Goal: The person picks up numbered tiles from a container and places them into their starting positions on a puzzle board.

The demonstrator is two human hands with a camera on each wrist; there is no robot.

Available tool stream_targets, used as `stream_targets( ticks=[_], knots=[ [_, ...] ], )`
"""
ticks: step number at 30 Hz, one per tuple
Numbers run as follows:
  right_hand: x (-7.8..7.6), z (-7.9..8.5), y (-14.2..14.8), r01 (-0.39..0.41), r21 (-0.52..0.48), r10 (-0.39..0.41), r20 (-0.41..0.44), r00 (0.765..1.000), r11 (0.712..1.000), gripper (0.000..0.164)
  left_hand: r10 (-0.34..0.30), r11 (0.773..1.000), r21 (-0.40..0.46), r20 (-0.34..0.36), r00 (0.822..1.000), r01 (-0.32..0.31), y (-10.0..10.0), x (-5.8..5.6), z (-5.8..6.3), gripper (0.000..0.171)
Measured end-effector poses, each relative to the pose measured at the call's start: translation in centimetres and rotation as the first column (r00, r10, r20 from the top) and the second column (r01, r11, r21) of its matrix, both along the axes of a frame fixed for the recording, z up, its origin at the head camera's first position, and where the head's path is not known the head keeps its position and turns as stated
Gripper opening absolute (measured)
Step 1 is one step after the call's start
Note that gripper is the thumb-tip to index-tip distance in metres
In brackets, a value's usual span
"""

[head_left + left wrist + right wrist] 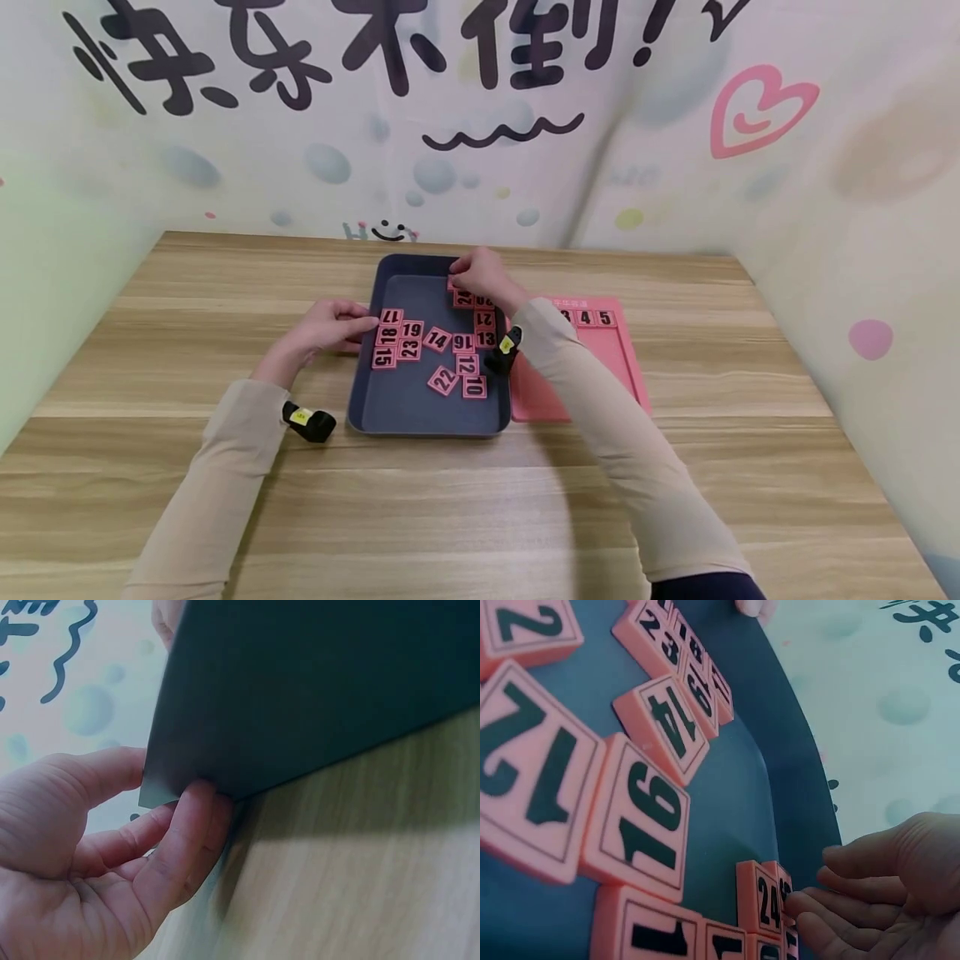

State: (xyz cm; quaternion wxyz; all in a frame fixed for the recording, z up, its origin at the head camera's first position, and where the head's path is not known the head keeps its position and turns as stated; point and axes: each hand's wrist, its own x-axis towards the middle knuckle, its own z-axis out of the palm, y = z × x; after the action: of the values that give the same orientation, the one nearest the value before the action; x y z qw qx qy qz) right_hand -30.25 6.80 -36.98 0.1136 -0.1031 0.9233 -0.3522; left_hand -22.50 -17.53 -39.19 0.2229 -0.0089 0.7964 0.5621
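A dark grey tray lies on the table, holding several pink number tiles. My left hand grips the tray's left rim; in the left wrist view its thumb is against the rim and the other fingers reach under the edge. At the tray's far right corner, my right hand has its fingertips at a pink tile, whose number is partly hidden. Right beside that one is tile 24. Tiles 16, 14 and 12 lie nearer the tray's middle.
Right of the tray is a pink number board, partly covered by my right forearm, with tiles 4 and 5 in its top row. A printed backdrop rises behind the wooden table.
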Motion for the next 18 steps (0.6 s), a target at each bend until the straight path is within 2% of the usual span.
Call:
stream_targets(
  ticks=[6, 11, 18],
  knots=[
    [0.2, 0.2, -0.9, -0.033, 0.068, 0.035, -0.021, 0.999, 0.997, 0.027, 0.0, 1.0, -0.015, -0.002, 1.0, 0.0, 0.0, 0.0, 0.0, 0.042],
    [0.8, 0.2, -1.7, -0.095, 0.103, 0.098, -0.02, 0.995, 0.99, 0.029, -0.003, 1.0, -0.019, -0.004, 1.0, 0.002, -0.1, 0.0, -0.1, 0.042],
    [1.7, 0.5, -2.4, -0.125, 0.073, 0.123, 0.027, 0.992, 0.99, 0.027, -0.002, 1.0, -0.023, -0.002, 1.0, 0.002, -0.1, 0.0, -0.2, 0.043]
  ],
)
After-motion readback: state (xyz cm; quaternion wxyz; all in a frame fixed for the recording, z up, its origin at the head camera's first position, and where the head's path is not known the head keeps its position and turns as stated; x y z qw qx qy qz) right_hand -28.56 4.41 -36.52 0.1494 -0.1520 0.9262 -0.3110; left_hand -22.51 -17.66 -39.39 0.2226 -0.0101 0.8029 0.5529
